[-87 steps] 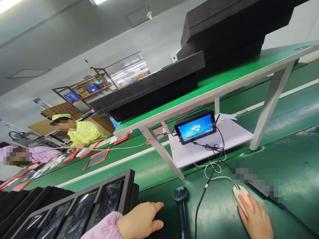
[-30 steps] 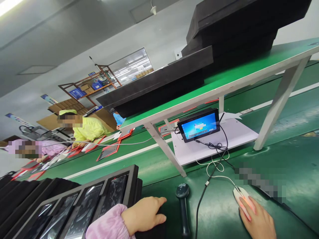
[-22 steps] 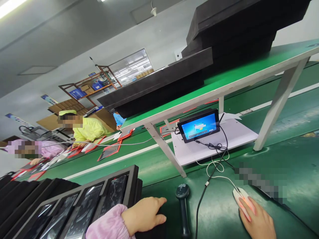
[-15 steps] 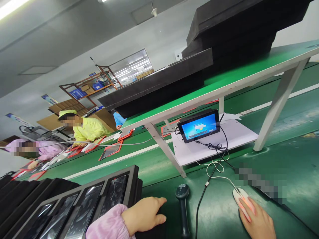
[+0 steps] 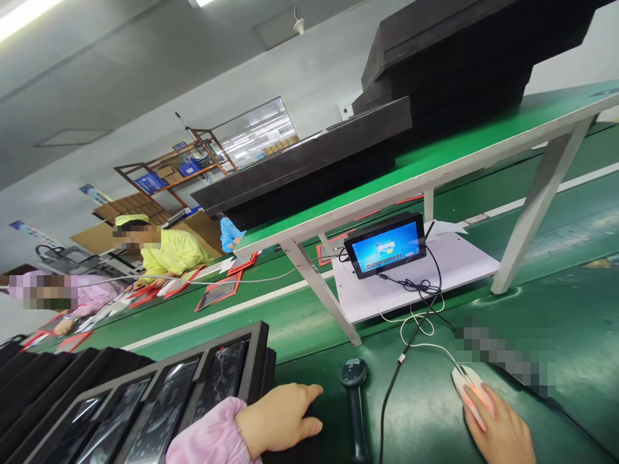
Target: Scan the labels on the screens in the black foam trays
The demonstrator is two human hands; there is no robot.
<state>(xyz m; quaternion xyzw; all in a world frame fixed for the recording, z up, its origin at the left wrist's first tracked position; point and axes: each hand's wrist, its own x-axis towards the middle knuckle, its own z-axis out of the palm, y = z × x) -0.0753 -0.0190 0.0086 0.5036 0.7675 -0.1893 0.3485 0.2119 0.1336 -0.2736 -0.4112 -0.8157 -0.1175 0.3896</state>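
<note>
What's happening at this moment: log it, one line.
left hand: open at black tray edge, contact unclear | right hand: on white mouse | scanner: beside left hand | screen: lit

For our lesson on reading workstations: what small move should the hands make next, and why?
Probably a click with the right hand: it holds the white, red-lit plastic mouse, and the black-framed, blue-screened rectangular monitor shows a small pale box.

The mouse (image 5: 463, 376) is plastic; the tray (image 5: 257, 362) matt.

Pale wall (image 5: 329, 71), wide window (image 5: 258, 129), brown rack (image 5: 191, 176); ceiling light (image 5: 24, 18), green-topped table (image 5: 459, 145)
</note>
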